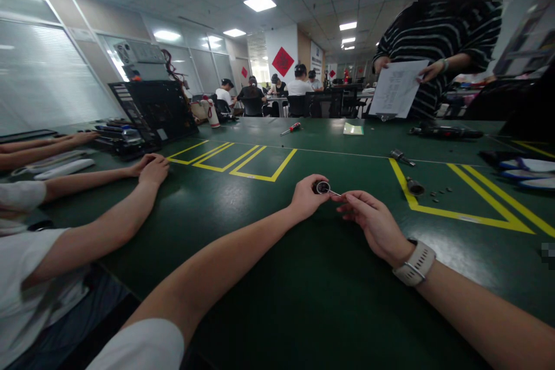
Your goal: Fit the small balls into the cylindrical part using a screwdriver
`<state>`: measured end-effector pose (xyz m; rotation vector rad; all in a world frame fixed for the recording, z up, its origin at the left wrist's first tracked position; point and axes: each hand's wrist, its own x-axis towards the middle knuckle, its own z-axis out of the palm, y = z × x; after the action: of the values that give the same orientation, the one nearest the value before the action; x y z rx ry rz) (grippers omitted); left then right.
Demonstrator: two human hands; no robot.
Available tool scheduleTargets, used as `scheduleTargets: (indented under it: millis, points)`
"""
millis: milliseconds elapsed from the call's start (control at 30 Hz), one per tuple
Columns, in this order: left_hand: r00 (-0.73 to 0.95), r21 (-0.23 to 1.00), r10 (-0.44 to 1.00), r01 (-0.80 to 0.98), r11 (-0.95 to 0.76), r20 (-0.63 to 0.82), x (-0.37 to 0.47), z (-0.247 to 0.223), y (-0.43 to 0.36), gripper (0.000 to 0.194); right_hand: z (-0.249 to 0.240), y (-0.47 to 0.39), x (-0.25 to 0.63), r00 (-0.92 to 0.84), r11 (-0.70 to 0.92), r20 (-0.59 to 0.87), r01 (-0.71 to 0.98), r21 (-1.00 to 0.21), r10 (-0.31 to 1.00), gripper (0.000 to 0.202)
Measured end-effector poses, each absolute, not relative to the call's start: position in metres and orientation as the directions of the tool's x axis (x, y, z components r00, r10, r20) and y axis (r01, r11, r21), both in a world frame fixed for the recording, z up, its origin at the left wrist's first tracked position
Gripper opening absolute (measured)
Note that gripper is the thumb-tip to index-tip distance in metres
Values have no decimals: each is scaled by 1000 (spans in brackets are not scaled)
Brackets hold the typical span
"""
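Observation:
My left hand [306, 196] is closed around a small round part [322, 187] with a pale rim and a dark inside, its open end turned toward my right hand. Pinched in the fingers of my right hand [368, 217] is a thin metal rod [333, 192], whose far end reaches the rim of the round part. Whether the rod goes inside cannot be made out. To the right, within yellow tape, lie a dark metal cylinder [415, 186], several tiny dark pieces [435, 200] and a dark part with a shaft [402, 157].
A red screwdriver [290, 129] and a yellowish note [353, 129] lie farther back on the green table [260, 225]. At my left sit co-workers with arms on the table, near dark equipment [151, 104]. Across it, a person in stripes holds a paper sheet [398, 89].

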<state>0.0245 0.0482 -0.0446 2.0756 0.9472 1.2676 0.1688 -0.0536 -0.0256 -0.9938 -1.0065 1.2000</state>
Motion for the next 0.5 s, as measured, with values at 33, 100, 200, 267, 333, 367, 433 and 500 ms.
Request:
scheduleTargets:
  millis: [33, 100, 200, 267, 333, 367, 433, 500]
  points:
    - [316, 735, 785, 285, -615, 534, 24, -44, 48, 31, -25, -54, 169, 87, 94, 75, -248, -964, 993, 21]
    - [316, 741, 786, 275, -612, 532, 24, -43, 47, 31, -24, -54, 169, 89, 91, 71, -253, -963, 993, 20]
    - [306, 741, 785, 272, -614, 538, 24, -42, 46, 31, -24, -55, 168, 86, 89, 68, -258, -962, 994, 20]
    - [300, 733, 782, 280, -620, 547, 24, -43, 47, 32, -24, -55, 169, 88, 93, 72, -261, -961, 994, 19]
    - [295, 721, 778, 296, -626, 554, 24, -43, 47, 32, -25, -54, 169, 83, 95, 75, -261, -961, 994, 19]
    - [296, 715, 777, 308, -628, 555, 23, -43, 46, 32, -25, -54, 169, 78, 93, 75, -261, -961, 994, 19]
    - [296, 701, 776, 334, -630, 557, 23, -43, 45, 32, -25, -54, 169, 71, 83, 66, -259, -962, 995, 18]
    - [298, 688, 773, 353, -634, 560, 23, -42, 44, 32, -26, -53, 169, 79, 74, 55, -264, -962, 995, 18]
